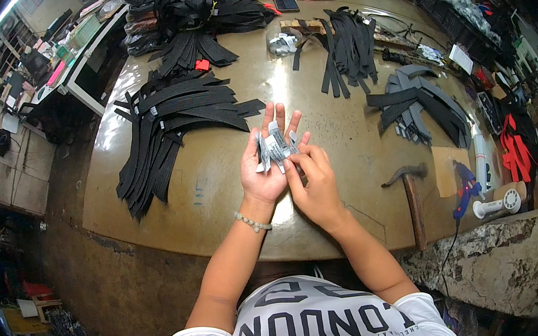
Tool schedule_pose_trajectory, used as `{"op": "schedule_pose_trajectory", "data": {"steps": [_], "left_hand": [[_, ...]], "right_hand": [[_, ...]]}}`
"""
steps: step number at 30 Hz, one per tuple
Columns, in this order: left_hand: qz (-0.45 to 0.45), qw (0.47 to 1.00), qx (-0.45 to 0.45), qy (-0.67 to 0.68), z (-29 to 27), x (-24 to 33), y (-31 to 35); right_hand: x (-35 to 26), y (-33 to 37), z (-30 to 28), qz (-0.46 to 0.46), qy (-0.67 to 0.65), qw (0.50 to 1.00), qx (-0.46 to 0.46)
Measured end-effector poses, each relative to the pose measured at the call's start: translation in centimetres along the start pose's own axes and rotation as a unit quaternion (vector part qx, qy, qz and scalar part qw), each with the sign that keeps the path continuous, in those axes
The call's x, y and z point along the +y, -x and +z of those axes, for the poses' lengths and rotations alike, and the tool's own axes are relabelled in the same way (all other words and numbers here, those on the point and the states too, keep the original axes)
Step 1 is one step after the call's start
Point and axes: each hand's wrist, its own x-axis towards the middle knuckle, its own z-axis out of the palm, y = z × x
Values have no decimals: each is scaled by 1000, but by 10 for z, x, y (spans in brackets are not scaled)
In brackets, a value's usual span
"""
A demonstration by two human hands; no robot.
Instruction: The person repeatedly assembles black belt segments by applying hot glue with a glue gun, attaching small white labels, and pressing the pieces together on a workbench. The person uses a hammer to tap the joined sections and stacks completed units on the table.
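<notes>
Several small grey-white printed labels (275, 146) rest in a loose bunch on the upturned palm of my left hand (264, 168). That hand's fingers are spread and point away from me, and a beaded bracelet circles the wrist. From the right, my right hand (315, 179) reaches over, thumb and index finger pinched at the near edge of the labels. Both hands are above the middle of the table (222, 219). To their left lies a fanned pile of black straps (176, 122), some with small pale labels on them.
A hammer (412, 205), a blue glue gun (465, 190) and a white spool (496, 204) lie at the right. Dark grey strap pieces (416, 106) and more black straps (351, 48) are farther back. A phone (286, 2) lies near the far side.
</notes>
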Motion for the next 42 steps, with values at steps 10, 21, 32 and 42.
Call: {"op": "schedule_pose_trajectory", "data": {"steps": [10, 21, 32, 42], "left_hand": [[-12, 1000, -2, 27, -1, -2, 1], [-30, 1000, 1, 2, -2, -6, 2], [-5, 998, 52, -28, -7, -8, 0], [15, 961, 239, -142, -19, -8, 3]], "right_hand": [[-8, -2, -2, 80, -63, 995, 22], [-10, -3, -5, 32, -53, 998, 9], [-8, -3, -6, 43, -24, 998, 44], [0, -12, -18, 70, -6, 991, 113]]}}
